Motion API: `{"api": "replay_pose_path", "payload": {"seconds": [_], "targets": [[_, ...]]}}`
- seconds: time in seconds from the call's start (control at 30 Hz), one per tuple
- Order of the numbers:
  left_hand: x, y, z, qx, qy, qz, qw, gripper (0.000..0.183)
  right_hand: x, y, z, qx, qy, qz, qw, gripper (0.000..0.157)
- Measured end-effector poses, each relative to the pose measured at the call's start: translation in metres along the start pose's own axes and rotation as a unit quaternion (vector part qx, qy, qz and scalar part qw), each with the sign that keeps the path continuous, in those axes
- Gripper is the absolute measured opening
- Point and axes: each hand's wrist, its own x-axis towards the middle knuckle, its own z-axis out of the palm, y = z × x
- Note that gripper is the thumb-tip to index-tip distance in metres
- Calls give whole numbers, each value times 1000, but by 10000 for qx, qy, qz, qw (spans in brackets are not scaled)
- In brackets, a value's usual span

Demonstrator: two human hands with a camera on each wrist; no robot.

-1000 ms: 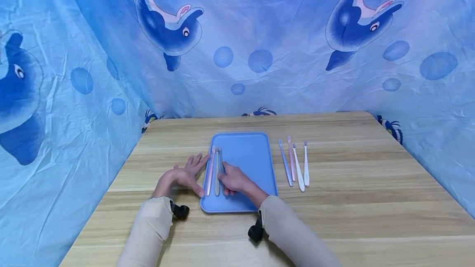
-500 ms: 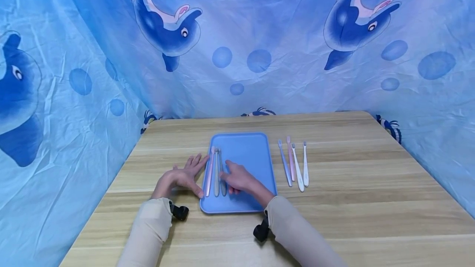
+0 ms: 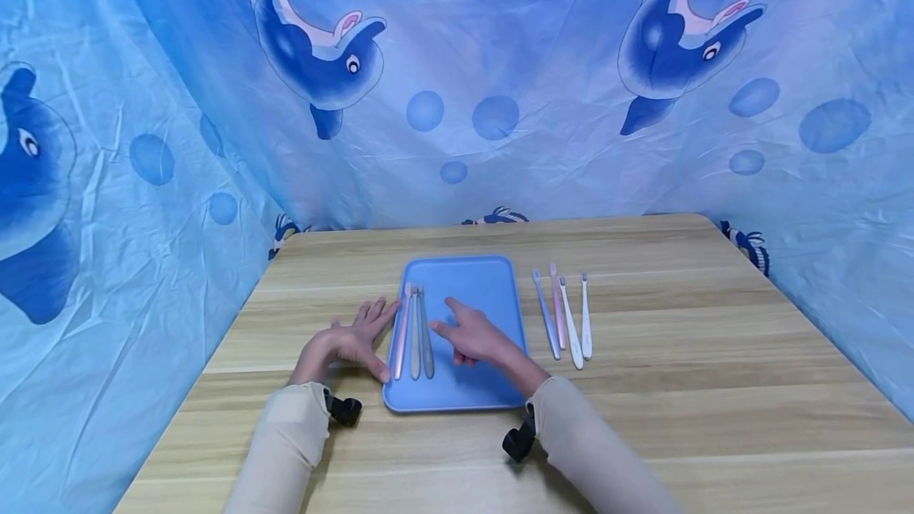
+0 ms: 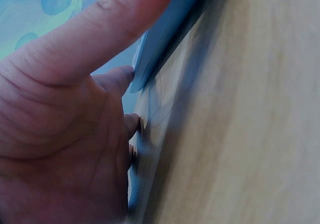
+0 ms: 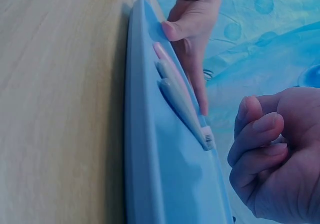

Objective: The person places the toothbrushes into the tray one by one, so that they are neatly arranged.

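Observation:
A blue tray (image 3: pixel 477 284) lies on the table with three toothbrushes along its left side: a pink toothbrush (image 3: pixel 403 333), a grey toothbrush (image 3: pixel 416 343) and a darker grey-blue toothbrush (image 3: pixel 426 343). My left hand (image 3: pixel 355 342) spreads its fingers at the tray's left edge, thumb and a fingertip on the rim; in the left wrist view the thumb (image 4: pixel 95 38) reaches across the tray's side. Over the middle of the tray, to the right of the toothbrushes, hovers my right hand (image 3: pixel 474 335). It holds nothing; index finger and thumb stick out, while the other fingers bend loosely.
Right of the tray, several more toothbrushes lie on the wooden table (image 3: pixel 714 355): a blue-violet toothbrush (image 3: pixel 547 316), a pink toothbrush (image 3: pixel 558 308) and white toothbrushes (image 3: pixel 586 320). A blue dolphin-print curtain (image 3: pixel 457 62) hangs behind the table and at its sides.
My right hand has let go of the darker grey-blue toothbrush, which now lies beside the other two, and has moved off to the right. The left hand stays at the tray's edge.

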Motion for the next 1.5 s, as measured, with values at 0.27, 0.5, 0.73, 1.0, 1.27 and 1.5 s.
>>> {"api": "replay_pose_path", "payload": {"seconds": [0.27,0.5,0.73,1.0,1.27,1.5], "targets": [[-1,1,-1,14,1,-159,9999,150,-10,2,-19,-304,164,-73,9994,73],[2,-5,2,134,44,-245,9996,150,-18,12,-38,-321,360,-47,9988,75],[-4,4,-2,156,-3,-191,9997,146,-26,25,-61,-365,550,5,9978,77],[0,-2,-1,180,43,-215,9996,148,-30,40,-84,-815,953,-3,9921,76],[-1,-2,-1,85,49,-135,9999,150,-38,59,-102,-847,1023,83,9911,82],[-2,3,-4,143,-30,-120,9998,147,-44,71,-117,-988,1160,123,9882,91]]}}
